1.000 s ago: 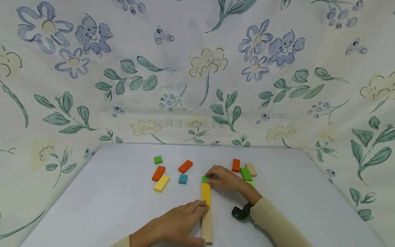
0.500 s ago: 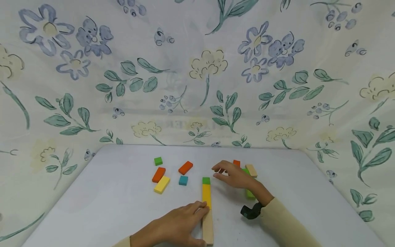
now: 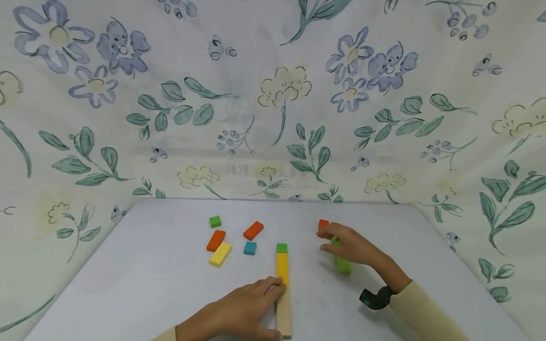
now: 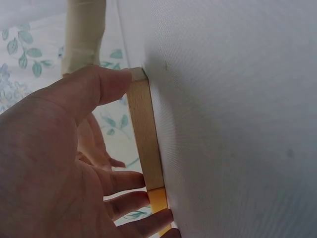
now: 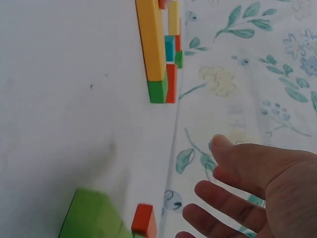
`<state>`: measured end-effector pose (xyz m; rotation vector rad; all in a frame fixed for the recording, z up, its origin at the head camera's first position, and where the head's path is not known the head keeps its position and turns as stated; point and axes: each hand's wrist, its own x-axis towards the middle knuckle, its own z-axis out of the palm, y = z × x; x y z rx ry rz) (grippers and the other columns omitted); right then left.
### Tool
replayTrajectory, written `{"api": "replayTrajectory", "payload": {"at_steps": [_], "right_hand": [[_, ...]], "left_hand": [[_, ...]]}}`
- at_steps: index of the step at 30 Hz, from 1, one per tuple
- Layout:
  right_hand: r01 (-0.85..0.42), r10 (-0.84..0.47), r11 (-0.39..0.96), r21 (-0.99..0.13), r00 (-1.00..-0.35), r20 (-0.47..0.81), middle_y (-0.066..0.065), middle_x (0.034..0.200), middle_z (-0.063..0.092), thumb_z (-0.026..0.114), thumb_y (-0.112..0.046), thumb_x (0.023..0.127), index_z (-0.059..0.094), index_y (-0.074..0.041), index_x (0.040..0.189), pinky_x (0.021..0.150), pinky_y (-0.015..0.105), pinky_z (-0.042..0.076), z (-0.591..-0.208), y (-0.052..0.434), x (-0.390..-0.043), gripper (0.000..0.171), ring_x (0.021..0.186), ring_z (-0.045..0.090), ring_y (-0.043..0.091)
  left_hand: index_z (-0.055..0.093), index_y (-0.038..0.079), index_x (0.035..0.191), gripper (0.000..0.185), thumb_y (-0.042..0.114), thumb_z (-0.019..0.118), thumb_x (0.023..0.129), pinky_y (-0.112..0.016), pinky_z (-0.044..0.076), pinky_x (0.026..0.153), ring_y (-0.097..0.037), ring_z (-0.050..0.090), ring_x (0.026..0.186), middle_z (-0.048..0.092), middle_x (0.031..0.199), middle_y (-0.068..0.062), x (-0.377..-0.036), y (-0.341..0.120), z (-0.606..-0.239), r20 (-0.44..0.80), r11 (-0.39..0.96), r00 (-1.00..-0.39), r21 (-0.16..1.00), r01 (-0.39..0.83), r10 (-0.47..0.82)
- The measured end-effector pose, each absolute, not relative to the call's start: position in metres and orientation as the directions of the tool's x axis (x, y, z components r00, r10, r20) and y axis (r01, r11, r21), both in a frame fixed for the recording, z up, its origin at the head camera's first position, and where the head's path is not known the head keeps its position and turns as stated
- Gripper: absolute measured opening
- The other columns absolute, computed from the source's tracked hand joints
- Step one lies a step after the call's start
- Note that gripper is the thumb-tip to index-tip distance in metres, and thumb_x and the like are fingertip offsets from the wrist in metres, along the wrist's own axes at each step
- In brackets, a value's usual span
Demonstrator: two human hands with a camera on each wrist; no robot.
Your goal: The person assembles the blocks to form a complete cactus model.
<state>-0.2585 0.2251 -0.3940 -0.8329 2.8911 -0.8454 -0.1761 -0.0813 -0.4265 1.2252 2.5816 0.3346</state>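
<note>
Right hand (image 3: 347, 244), fingers loosely spread, holding nothing, is hovering over the green block (image 3: 342, 262), whose long axis is pointing away; left hand (image 3: 243, 303) is lying flat, steadying the row (image 3: 283, 284).

Two bare hands, left hand (image 3: 239, 308) and right hand (image 3: 351, 246), no rings or gloves seen. Both arms wear long cream sleeves (image 3: 422, 312), plain fabric, cuffs ending at the wrists. A black rounded wrist device (image 3: 374, 298) sits at the right cuff; the left cuff only just shows at the frame edge.
</note>
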Motion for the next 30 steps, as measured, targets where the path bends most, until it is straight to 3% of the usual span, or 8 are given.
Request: {"api": "replayTrajectory", "payload": {"at_steps": [5, 8, 13, 17, 21, 30], "right_hand": [[-0.483, -0.491, 0.726, -0.49, -0.862, 0.123, 0.008, 0.107, 0.062, 0.069, -0.02, 0.083, 0.06, -0.007, 0.114, 0.081, 0.043, 0.053, -0.397, 0.242, -0.254, 0.034, 0.098, 0.059, 0.027], [-0.495, -0.496, 0.728, -0.475, -0.858, 0.134, 0.007, 0.106, 0.062, 0.069, -0.017, 0.083, 0.061, -0.006, 0.111, 0.078, 0.036, 0.054, -0.401, 0.255, -0.252, 0.032, 0.095, 0.06, 0.025], [-0.536, -0.574, 0.707, -0.46, -0.816, 0.068, 0.0, 0.111, 0.061, 0.066, -0.01, 0.084, 0.064, -0.014, 0.111, 0.076, 0.024, 0.052, -0.411, 0.271, -0.249, 0.027, 0.098, 0.058, 0.018], [-0.56, -0.631, 0.689, -0.46, -0.776, 0.0, -0.003, 0.119, 0.06, 0.065, -0.002, 0.083, 0.067, -0.023, 0.109, 0.079, 0.028, 0.052, -0.414, 0.277, -0.248, 0.033, 0.103, 0.052, 0.016], [-0.566, -0.645, 0.692, -0.448, -0.764, -0.032, 0.001, 0.122, 0.06, 0.064, 0.004, 0.081, 0.068, -0.023, 0.107, 0.079, 0.03, 0.053, -0.413, 0.279, -0.248, 0.037, 0.103, 0.05, 0.019], [-0.567, -0.63, 0.739, -0.364, -0.773, -0.075, -0.006, 0.111, 0.059, 0.074, -0.01, 0.076, 0.067, -0.026, 0.106, 0.077, 0.027, 0.052, -0.409, 0.275, -0.248, 0.034, 0.1, 0.049, 0.017]], "left_hand": [[0.032, 0.023, 0.144, 0.086, 0.073, 0.051, 0.076, -0.035, 0.047, 0.097, -0.013, 0.043, 0.126, 0.029, 0.148, 0.003, -0.176, -0.082, -0.426, -0.14, 0.622, -0.613, 0.314, 0.717, 0.778], [0.032, 0.023, 0.143, 0.086, 0.073, 0.051, 0.076, -0.035, 0.047, 0.098, -0.013, 0.042, 0.127, 0.029, 0.148, 0.004, -0.176, -0.08, -0.425, -0.145, 0.628, -0.618, 0.31, 0.713, 0.773], [0.032, 0.023, 0.144, 0.087, 0.073, 0.052, 0.075, -0.034, 0.047, 0.098, -0.011, 0.042, 0.126, 0.029, 0.149, 0.004, -0.175, -0.08, -0.426, -0.146, 0.634, -0.623, 0.304, 0.711, 0.769], [0.031, 0.024, 0.144, 0.087, 0.073, 0.052, 0.075, -0.034, 0.047, 0.097, -0.012, 0.043, 0.126, 0.029, 0.149, 0.004, -0.176, -0.08, -0.427, -0.15, 0.635, -0.623, 0.306, 0.709, 0.768], [0.031, 0.024, 0.144, 0.087, 0.074, 0.052, 0.075, -0.034, 0.047, 0.098, -0.011, 0.043, 0.126, 0.029, 0.149, 0.005, -0.176, -0.081, -0.429, -0.15, 0.635, -0.623, 0.309, 0.708, 0.768], [0.032, 0.024, 0.144, 0.087, 0.073, 0.052, 0.075, -0.035, 0.047, 0.098, -0.012, 0.042, 0.127, 0.029, 0.148, 0.005, -0.175, -0.081, -0.427, -0.147, 0.635, -0.625, 0.315, 0.705, 0.766]]}}
